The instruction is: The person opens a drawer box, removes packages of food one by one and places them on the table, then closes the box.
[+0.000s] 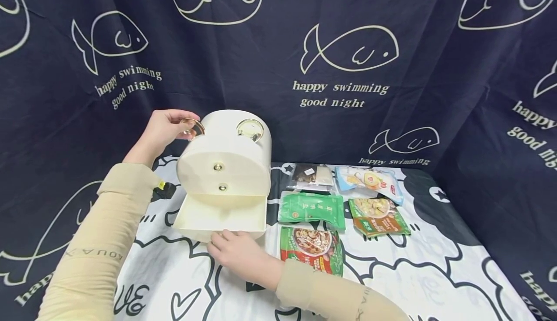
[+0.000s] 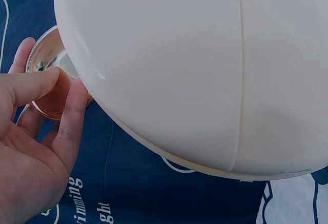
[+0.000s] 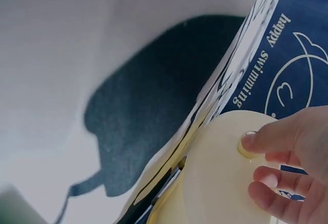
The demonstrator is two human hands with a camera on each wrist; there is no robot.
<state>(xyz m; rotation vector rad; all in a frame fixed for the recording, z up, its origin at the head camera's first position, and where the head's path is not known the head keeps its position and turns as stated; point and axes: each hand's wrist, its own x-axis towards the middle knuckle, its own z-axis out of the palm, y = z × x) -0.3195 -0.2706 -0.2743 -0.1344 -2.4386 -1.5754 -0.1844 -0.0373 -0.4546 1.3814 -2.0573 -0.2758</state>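
Observation:
A cream storage box (image 1: 224, 149) with a rounded top stands on the cloth, its lower drawer (image 1: 222, 212) pulled out with the inside bare. My left hand (image 1: 165, 128) pinches a shiny gold round disc (image 2: 48, 96) between thumb and fingers, at the box's upper left side. A matching gold disc (image 1: 250, 130) sits at the upper right. My right hand (image 1: 243, 255) is at the drawer's front. In the right wrist view its thumb lies on a small gold knob (image 3: 246, 149), with the other fingers bent beside it. Two gold knobs show on the closed front above.
Right of the box lie food packets: a green one (image 1: 311, 209), a red and green one (image 1: 317, 243), a brown and green one (image 1: 378, 217), a blue and white one (image 1: 370, 182) and a clear one (image 1: 310, 176). A small black item (image 1: 164, 190) is left; a dark curtain (image 1: 278, 60) hangs behind.

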